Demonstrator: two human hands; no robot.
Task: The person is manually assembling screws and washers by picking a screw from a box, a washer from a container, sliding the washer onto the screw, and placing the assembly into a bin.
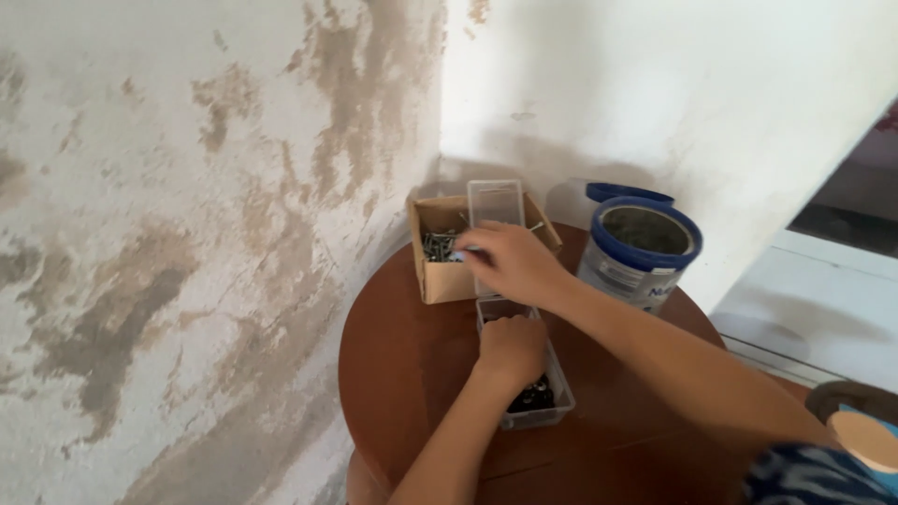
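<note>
Reaching right hand (510, 262) into cardboard box (444, 271), fingers pinched on small pale piece above screws (437, 246); left hand (510, 348) resting curled on clear plastic tray (552, 397) just below, grip unclear; blue-rimmed tin (639, 251) right, all on round brown counter (412, 374)

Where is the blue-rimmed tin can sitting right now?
In the head view the tin can stands open at the far right of the round brown table, near the white wall, with the cardboard box to its left and its blue lid behind it.
</note>
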